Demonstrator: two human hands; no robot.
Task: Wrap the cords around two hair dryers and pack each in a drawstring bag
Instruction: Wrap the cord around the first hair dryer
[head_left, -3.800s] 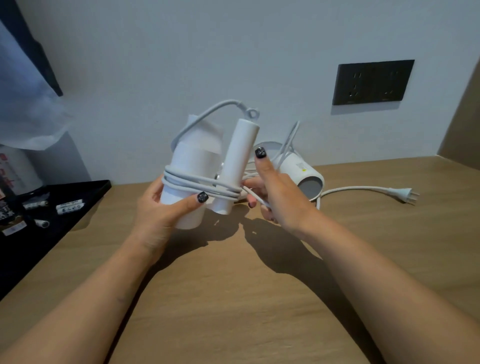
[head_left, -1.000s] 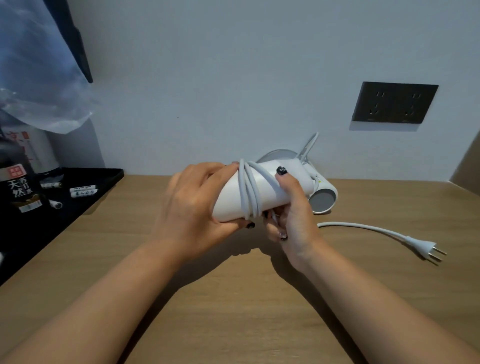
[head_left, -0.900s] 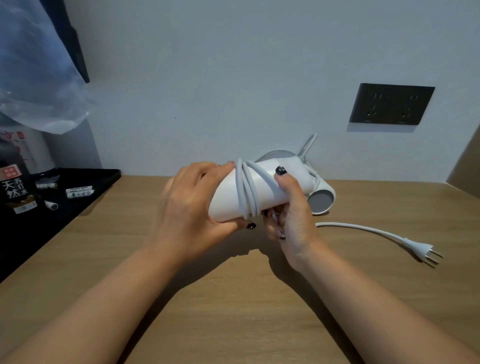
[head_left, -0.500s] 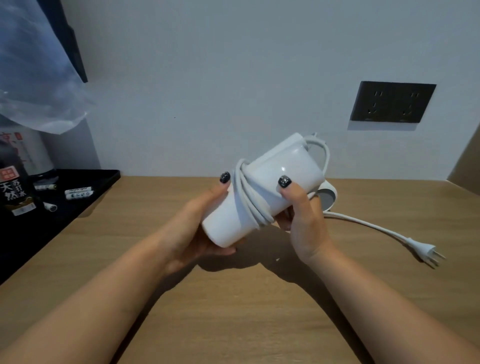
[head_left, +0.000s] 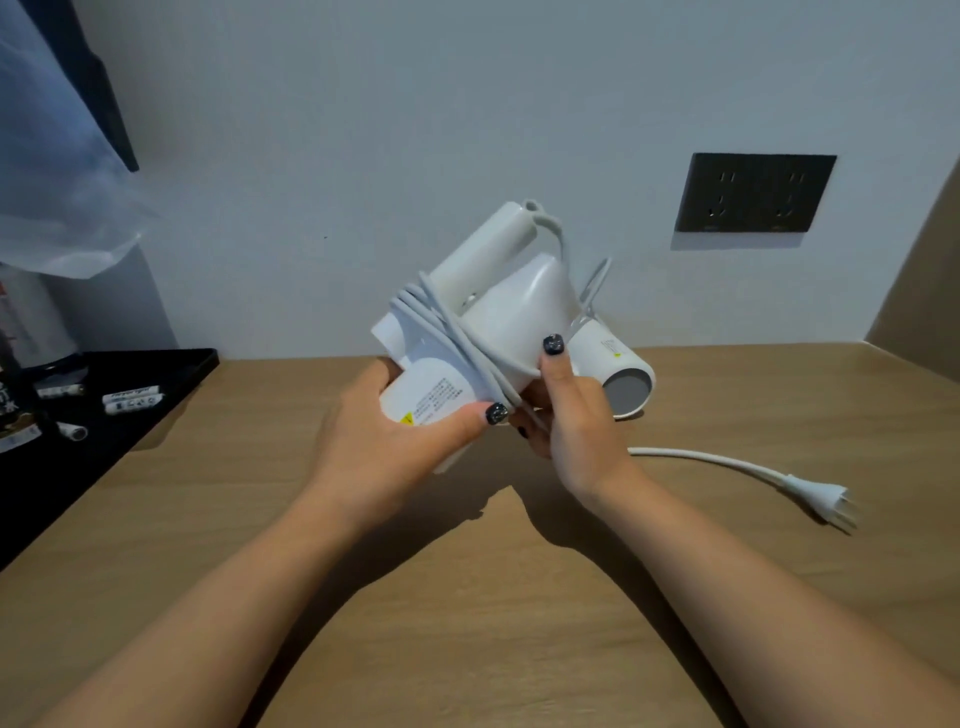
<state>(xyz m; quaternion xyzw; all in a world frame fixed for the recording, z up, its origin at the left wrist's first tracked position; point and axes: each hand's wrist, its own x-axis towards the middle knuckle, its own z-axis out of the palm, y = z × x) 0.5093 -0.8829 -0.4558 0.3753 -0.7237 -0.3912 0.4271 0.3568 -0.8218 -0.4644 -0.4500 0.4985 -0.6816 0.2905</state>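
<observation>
I hold a white hair dryer (head_left: 511, 312) above the wooden table, its folded handle pointing up and back. Its white cord (head_left: 447, 332) is wound several turns around the body. My left hand (head_left: 395, 441) grips the barrel end from below, thumb on the printed label. My right hand (head_left: 576, 421) grips the other side, thumb pressed on the body beside the cord. A second white hair dryer (head_left: 618, 379) lies on the table behind my right hand. Its loose cord runs right to a plug (head_left: 821, 499).
A black tray (head_left: 130, 395) with small white tubes sits at the left edge of the wooden table (head_left: 493, 597). A clear plastic bag (head_left: 47, 171) hangs at upper left. A dark wall socket panel (head_left: 753, 192) is on the wall at right.
I have turned the wrapped dryer in both hands: the label side now faces me and the handle points up. My left thumb shifted onto the label.
</observation>
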